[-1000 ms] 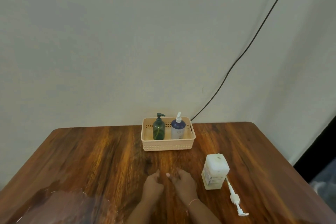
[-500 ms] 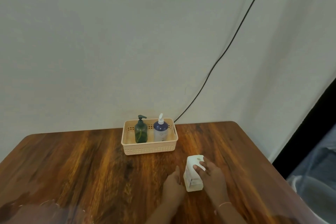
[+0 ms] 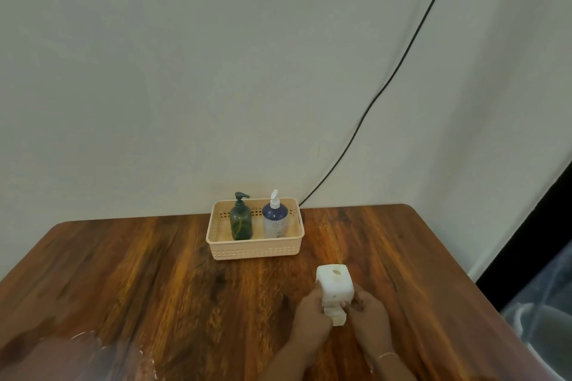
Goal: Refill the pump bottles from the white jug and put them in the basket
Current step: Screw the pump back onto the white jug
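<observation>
The white jug (image 3: pixel 335 287), square with a round opening in its top and no pump in it, stands on the wooden table (image 3: pixel 154 281) near the front right. My left hand (image 3: pixel 311 315) grips its left side and my right hand (image 3: pixel 368 317) grips its right side. At the back of the table a beige basket (image 3: pixel 255 249) holds a dark green pump bottle (image 3: pixel 240 221) on the left and a dark blue bottle with a white pump (image 3: pixel 275 218) on the right, both upright.
A black cable (image 3: pixel 387 86) runs down the pale wall to the table's back edge behind the basket. A blurred translucent shape (image 3: pixel 77 356) fills the bottom left corner. Past the table's right edge is a dark gap and a pale bucket-like object (image 3: pixel 544 328).
Both hands went from resting together on the table to gripping the white jug from either side. The loose white pump seen beside the jug earlier is out of view now.
</observation>
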